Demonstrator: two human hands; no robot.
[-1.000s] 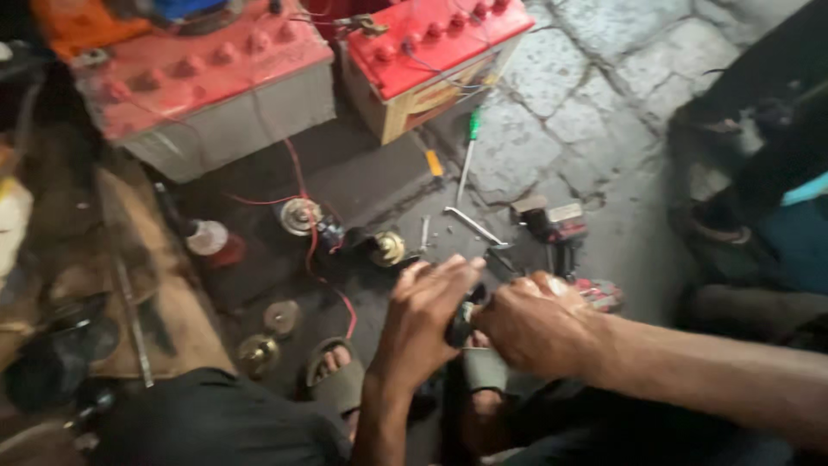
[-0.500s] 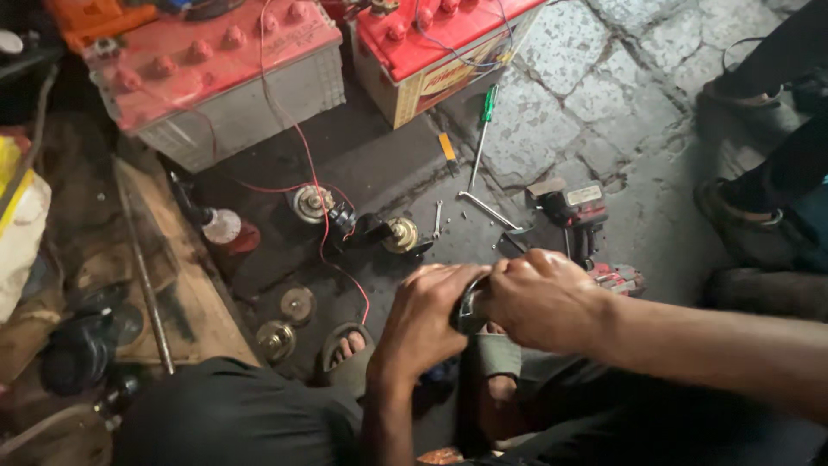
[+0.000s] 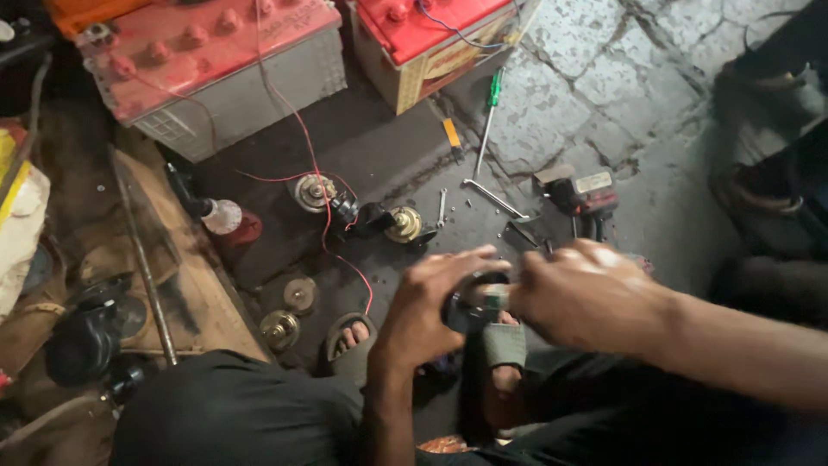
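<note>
Both hands meet over a small dark round part (image 3: 470, 304), low in the view and just above the sandalled feet. The left hand (image 3: 429, 306) is clasped around its left side; the right hand (image 3: 586, 293) is closed over its right side, motion-blurred. At twelve o'clock from the hands lie a brass-coloured horn unit (image 3: 404, 224), a spanner (image 3: 493, 198) and a green-handled screwdriver (image 3: 486, 125); two red-topped batteries (image 3: 207, 65) sit beyond. Judged from the loose parts, work on the held piece is midway, unfinished.

A yellow and red label (image 3: 448, 65) is seen on the front of the cream battery (image 3: 431, 43), top centre. A small pale rectangular label (image 3: 593, 182) is fixed on the red power tool (image 3: 582, 197), right of centre.
</note>
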